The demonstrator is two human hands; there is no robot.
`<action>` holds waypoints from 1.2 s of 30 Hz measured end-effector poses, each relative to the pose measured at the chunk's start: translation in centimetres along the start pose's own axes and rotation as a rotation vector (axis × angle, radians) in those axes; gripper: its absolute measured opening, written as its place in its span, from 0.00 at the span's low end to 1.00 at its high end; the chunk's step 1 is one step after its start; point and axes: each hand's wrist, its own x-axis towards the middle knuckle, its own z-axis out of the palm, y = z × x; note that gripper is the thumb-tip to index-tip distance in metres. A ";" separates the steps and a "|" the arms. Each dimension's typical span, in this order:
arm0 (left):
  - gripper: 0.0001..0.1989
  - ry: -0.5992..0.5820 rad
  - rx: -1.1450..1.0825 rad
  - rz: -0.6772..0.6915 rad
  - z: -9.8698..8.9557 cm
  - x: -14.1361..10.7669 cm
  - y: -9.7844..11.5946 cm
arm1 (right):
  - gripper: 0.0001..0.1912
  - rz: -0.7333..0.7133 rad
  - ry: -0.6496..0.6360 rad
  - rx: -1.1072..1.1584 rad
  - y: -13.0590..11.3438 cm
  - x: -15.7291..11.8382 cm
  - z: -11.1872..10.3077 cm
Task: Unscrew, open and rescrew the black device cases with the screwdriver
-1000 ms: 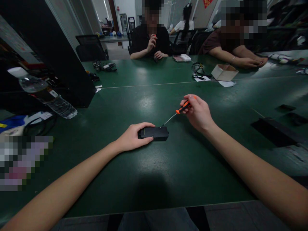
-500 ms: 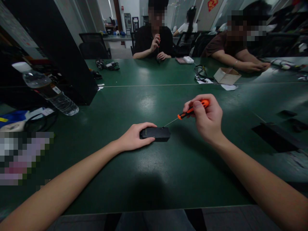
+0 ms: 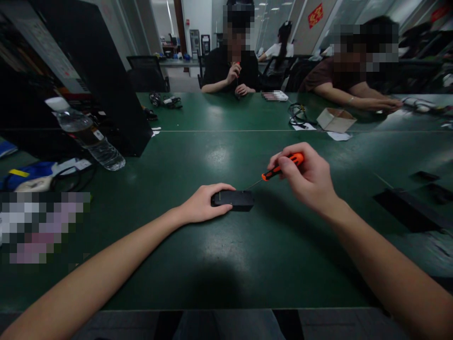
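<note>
A small black oblong box (image 3: pixel 240 200) lies on the green table (image 3: pixel 170 274). My left hand (image 3: pixel 203 203) grips its left end, thumb along the near side and fingers along the far side. My right hand (image 3: pixel 307 174) is closed round the orange and black handle of a screwdriver (image 3: pixel 283 166). Its thin shaft slants down to the left, and the tip meets the box's upper far edge near its right end. Whether the tip sits in a screw is too small to tell.
A plastic water bottle (image 3: pixel 87 134) leans at the left beside a black cabinet (image 3: pixel 116 80). A cardboard box (image 3: pixel 336 120) and a cable bundle (image 3: pixel 297 113) are at the far right. Black parts (image 3: pixel 406 208) lie on the right. Two people sit across the table.
The view has shifted slightly, so the scene sits a little lower and further right. My right hand has tilted a little round the screwdriver handle. The left hand's grip on the box is unchanged.
</note>
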 end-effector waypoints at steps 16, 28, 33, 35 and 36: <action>0.23 -0.012 0.067 -0.025 -0.1 0.1 -0.1 | 0.06 -0.312 -0.675 -0.531 -5.8 6.8 -1.3; 0.24 -0.019 0.073 -0.059 -0.2 0.2 0.1 | 0.09 -0.350 -0.668 -0.527 -5.9 6.8 -1.2; 0.23 -0.015 0.080 -0.034 -0.2 0.1 0.0 | 0.12 -0.427 -0.671 -0.531 -5.6 6.5 -0.8; 0.23 -0.021 0.078 -0.030 -0.2 0.1 0.0 | 0.10 -0.391 -0.622 -0.557 -5.5 6.5 -0.9; 0.23 -0.023 0.079 -0.031 -0.2 0.1 0.0 | 0.10 -0.378 -0.605 -0.569 -5.4 6.5 -0.9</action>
